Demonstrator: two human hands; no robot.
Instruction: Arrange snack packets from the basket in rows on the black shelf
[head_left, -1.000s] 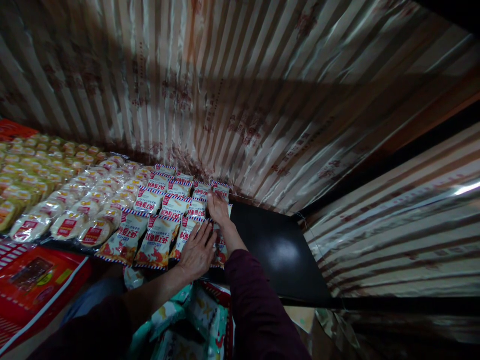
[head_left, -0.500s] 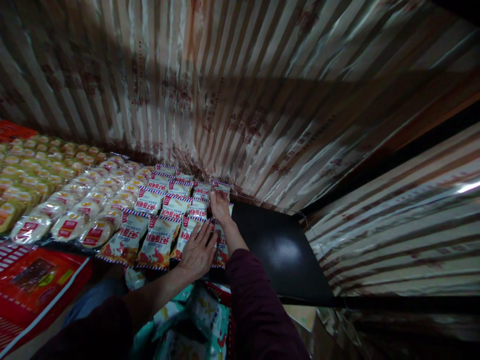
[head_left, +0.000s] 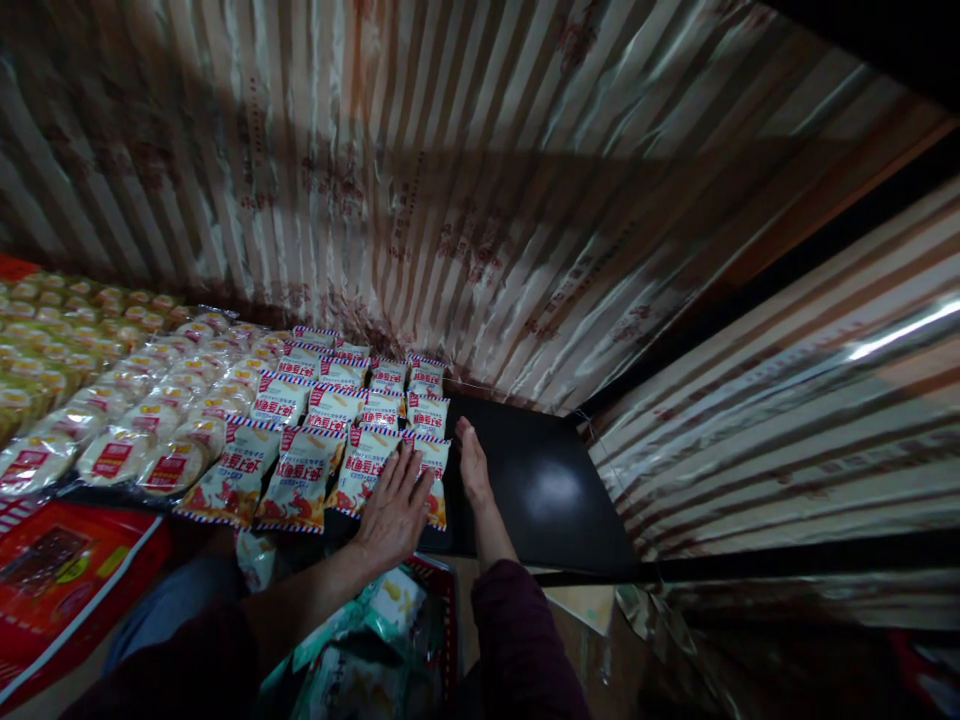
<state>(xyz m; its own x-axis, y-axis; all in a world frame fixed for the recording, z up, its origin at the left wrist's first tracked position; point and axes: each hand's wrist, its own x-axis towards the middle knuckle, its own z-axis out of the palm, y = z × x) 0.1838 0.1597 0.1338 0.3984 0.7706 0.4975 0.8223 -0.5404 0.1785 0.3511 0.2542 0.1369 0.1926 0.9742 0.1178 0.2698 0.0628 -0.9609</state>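
Small snack bags (head_left: 301, 478) with red lettering and striped ends lie in overlapping rows on a black shelf (head_left: 544, 480). My left hand (head_left: 394, 505) rests flat, fingers outstretched, on the front bags at the right end of the rows. Just right of those bags is my right hand (head_left: 472, 462), edge-on over the black surface, its fingers straight and together with nothing held in them. A narrow gap separates it from the nearest bag (head_left: 427, 465).
Left of the bags sit rows of round packaged snacks (head_left: 116, 455) and yellow packets (head_left: 45, 350). Below the shelf, a red basket (head_left: 448, 610) holds green-and-white bags (head_left: 360, 670). A red package (head_left: 60, 560) lies at lower left. Striped plastic sheeting (head_left: 450, 200) hangs behind.
My right hand has come off the back bags and moved right and toward me, beside the rows. My left hand stays on the front bags. The view has shifted slightly right.
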